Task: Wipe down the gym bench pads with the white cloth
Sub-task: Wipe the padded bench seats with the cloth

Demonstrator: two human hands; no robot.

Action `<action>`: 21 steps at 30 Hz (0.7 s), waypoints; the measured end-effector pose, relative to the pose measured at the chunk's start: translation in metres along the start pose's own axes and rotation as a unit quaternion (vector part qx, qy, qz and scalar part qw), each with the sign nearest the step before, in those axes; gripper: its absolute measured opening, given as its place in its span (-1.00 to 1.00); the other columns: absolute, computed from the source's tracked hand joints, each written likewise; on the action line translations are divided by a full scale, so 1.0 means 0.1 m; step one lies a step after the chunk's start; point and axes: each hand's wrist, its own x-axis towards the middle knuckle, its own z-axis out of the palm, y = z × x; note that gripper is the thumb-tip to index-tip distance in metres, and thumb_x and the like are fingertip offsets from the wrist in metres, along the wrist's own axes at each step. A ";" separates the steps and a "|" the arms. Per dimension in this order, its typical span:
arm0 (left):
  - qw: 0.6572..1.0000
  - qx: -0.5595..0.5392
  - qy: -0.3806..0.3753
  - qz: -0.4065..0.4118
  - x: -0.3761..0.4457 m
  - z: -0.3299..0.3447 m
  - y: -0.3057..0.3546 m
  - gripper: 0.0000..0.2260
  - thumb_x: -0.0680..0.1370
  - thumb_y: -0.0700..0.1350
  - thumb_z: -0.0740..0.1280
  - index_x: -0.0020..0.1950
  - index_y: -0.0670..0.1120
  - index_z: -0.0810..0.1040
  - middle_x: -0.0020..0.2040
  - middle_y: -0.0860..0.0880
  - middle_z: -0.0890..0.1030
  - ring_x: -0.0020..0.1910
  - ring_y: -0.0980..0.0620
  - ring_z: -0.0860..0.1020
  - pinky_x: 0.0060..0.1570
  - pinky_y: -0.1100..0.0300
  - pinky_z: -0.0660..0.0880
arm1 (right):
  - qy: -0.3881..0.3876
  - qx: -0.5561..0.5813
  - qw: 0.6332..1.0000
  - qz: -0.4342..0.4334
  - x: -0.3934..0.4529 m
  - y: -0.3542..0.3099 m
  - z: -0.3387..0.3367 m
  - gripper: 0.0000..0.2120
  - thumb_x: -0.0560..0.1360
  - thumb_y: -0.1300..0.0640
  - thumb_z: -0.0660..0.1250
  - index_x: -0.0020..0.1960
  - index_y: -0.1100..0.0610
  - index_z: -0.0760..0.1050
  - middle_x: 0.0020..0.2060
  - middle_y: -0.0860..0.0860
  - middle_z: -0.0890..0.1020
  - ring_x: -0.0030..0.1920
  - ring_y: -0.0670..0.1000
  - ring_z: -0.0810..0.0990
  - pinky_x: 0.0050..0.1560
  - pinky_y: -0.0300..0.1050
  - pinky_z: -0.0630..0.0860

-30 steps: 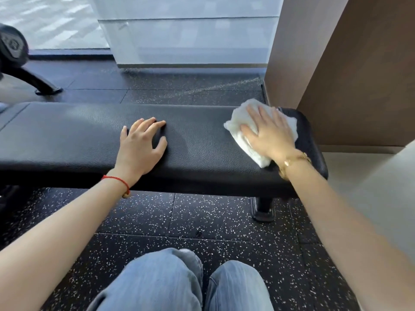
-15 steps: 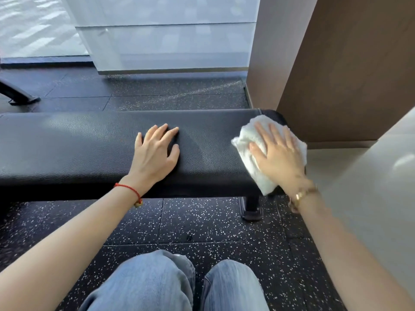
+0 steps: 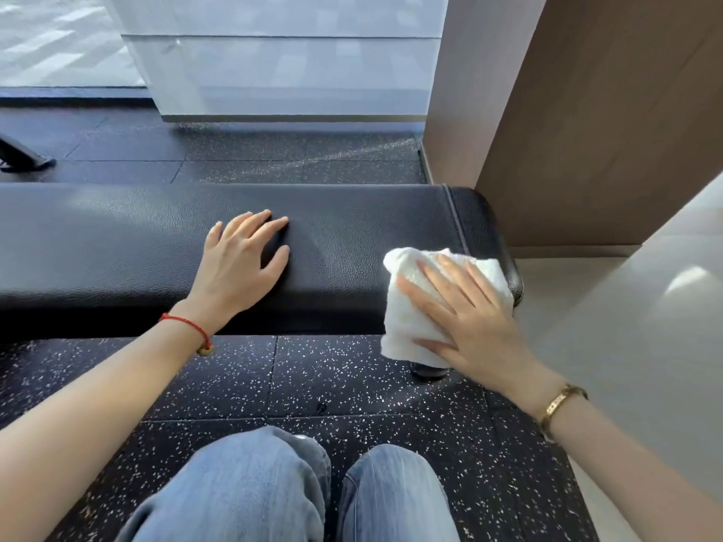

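A long black padded gym bench [image 3: 117, 236] runs across the view from the left edge to its rounded right end. My left hand [image 3: 238, 264] lies flat on the pad's top near the middle, fingers spread, holding nothing. My right hand [image 3: 465, 322] presses a folded white cloth [image 3: 407, 318] against the near front edge of the pad at its right end. The cloth drapes over that edge and hangs below the pad, covering part of the bench foot.
Black speckled rubber floor tiles [image 3: 234, 385] lie under and around the bench. A brown wall panel [image 3: 587, 131] stands close behind the bench's right end, and a pale ledge [image 3: 645, 326] rises at right. My knees in blue jeans [image 3: 274, 490] are at the bottom. A black machine foot [image 3: 23, 160] sits far left.
My right hand has slid the cloth from the pad's top at the right end toward me, down over the front edge. My left hand has stayed planted on the pad.
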 end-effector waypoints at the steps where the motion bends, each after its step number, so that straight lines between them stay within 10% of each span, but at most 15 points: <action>1: 1.000 0.001 0.004 0.000 -0.01 0.00 -0.01 -0.59 0.61 0.05 0.24 0.46 0.04 0.41 0.48 -0.04 0.40 0.50 -0.06 0.29 0.49 -0.15 0.14 | 0.007 -0.023 1.000 -0.014 -0.01 0.02 0.02 -0.25 0.55 -0.25 0.28 0.61 -0.07 0.04 0.59 0.06 0.14 0.58 0.16 0.13 0.55 0.21 0.10; 6: 1.000 -0.010 0.017 -0.017 -0.03 0.03 0.03 -0.59 0.60 0.03 0.24 0.45 0.04 0.42 0.47 -0.03 0.41 0.50 -0.05 0.29 0.49 -0.13 0.15 | 0.095 -0.064 0.991 -0.065 0.52 -0.35 0.12 -0.38 0.58 0.11 0.31 0.58 -0.04 0.17 0.49 0.08 0.36 0.45 0.21 0.37 0.43 0.17 0.33; 11: 1.000 -0.009 0.019 -0.009 -0.03 0.05 -0.03 -0.60 0.61 0.05 0.22 0.45 0.07 0.41 0.48 -0.01 0.41 0.50 -0.04 0.29 0.50 -0.12 0.15 | 0.090 -0.027 0.995 -0.039 0.43 -0.31 0.13 -0.25 0.55 -0.26 0.29 0.60 0.04 0.11 0.51 0.06 0.33 0.49 0.15 0.32 0.49 0.14 0.26; 21: 0.999 -0.018 0.013 -0.024 -0.02 0.05 -0.02 -0.59 0.60 0.06 0.19 0.46 0.07 0.40 0.49 0.00 0.39 0.51 -0.03 0.26 0.52 -0.11 0.10 | 0.053 -0.044 0.998 -0.007 0.63 -0.60 0.14 -0.15 0.51 -0.33 0.25 0.61 0.06 0.05 0.52 0.07 0.30 0.51 0.16 0.28 0.52 0.13 0.18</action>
